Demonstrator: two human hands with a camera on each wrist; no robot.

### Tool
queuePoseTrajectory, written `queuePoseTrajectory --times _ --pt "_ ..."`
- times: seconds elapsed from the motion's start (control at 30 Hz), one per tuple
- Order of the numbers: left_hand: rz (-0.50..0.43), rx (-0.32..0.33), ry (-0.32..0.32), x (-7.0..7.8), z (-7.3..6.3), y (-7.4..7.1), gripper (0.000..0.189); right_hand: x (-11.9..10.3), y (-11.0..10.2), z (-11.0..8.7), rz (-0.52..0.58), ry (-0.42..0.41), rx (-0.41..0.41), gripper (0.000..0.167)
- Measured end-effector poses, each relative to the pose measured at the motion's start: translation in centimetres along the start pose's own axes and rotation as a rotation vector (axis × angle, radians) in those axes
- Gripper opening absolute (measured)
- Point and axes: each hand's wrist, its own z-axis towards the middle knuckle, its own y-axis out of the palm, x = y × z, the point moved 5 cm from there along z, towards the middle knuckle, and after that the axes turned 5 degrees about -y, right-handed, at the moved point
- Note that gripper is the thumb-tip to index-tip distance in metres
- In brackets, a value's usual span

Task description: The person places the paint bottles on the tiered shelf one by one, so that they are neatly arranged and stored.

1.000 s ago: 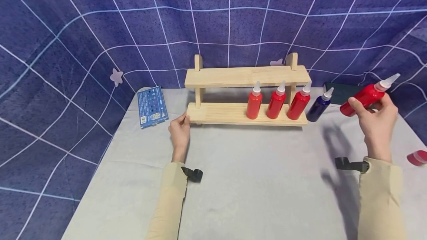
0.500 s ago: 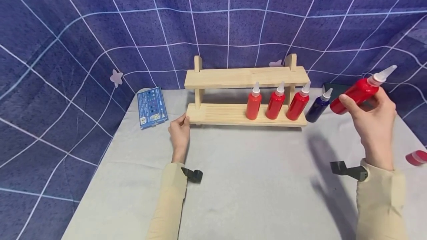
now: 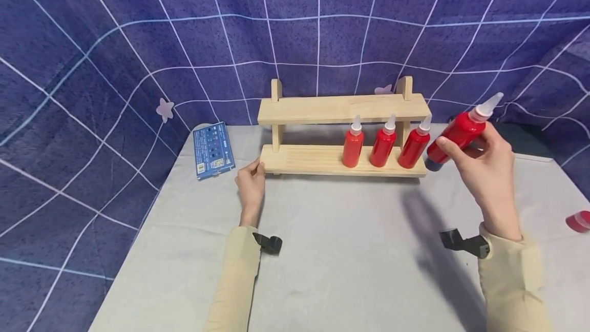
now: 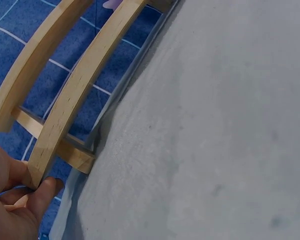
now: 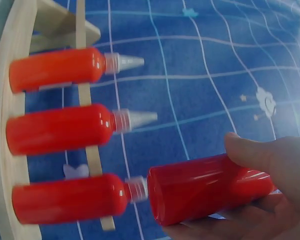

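My right hand (image 3: 490,178) grips a red squeeze bottle (image 3: 461,129) with a white pointed nozzle, tilted up to the right beyond the rack's right end. Behind it, a dark blue bottle (image 3: 433,165) shows only its base. Three squeeze bottles stand on the lower board's right half: an orange-red one (image 3: 352,150), a red one (image 3: 382,147) and another red one (image 3: 413,149). In the right wrist view, the held bottle's base (image 5: 157,197) overlaps the nearest nozzle. My left hand (image 3: 251,186) pinches the left end of the two-tier wooden rack (image 3: 304,158), thumb and fingers around the board (image 4: 42,155).
A blue printed box (image 3: 214,150) lies left of the rack. At the far right is a red object with a paler band (image 3: 580,221), and a dark flat item (image 3: 525,140) lies at the back right. A blue gridded curtain (image 3: 295,40) hangs behind the white-covered table (image 3: 350,250).
My right hand has carried the red bottle leftward toward the rack, now covering most of the dark blue bottle. The left hand stays on the rack's end.
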Motion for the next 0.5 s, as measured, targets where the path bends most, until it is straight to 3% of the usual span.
queuePoseTrajectory --times 0.5 --pt "0.008 -0.001 0.009 0.0 0.0 0.0 0.027 -2.7 5.5 -1.9 0.115 -0.145 -0.216 0.047"
